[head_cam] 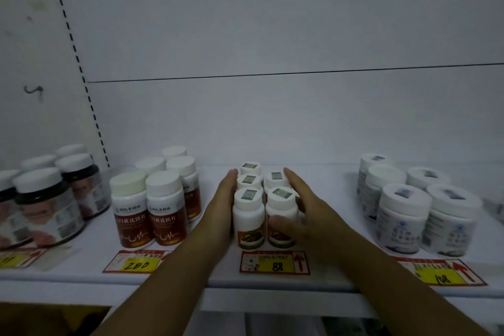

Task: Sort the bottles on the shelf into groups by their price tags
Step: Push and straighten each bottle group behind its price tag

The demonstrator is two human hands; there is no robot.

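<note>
**Shelf layout, left to right**

1. Lower left of the frame: dark jars (46, 204) with white caps. Their price tag is cut off by the frame edge and cannot be read.
2. Left of centre: red-label bottles (152, 207), standing behind the tag marked 200 (137, 263).
3. Centre: small white bottles (263, 199), five caps visible, packed in two touching rows behind the tag marked 88 (275, 263).
4. Right: white tubs (417, 207), behind the tag marked 108 (441, 275).

All groups stand upright on the white shelf (327, 284), well apart from one another.

**Hand state**

- Left hand (222, 204): flat, fingers straight, palm pressed against the left side of the small white bottles.
- Right hand (305, 210): fingers straight along the right side of the same cluster, thumb laid across the front of the front right bottle.
- Neither hand lifts a bottle.

**Step in hand**

Judged as squaring up the 88 group: both palms press the cluster together.

**Next move**

Keep the pressure even on both sides so that no bottle tips. Centre the cluster behind its tag, then release both hands.
</note>
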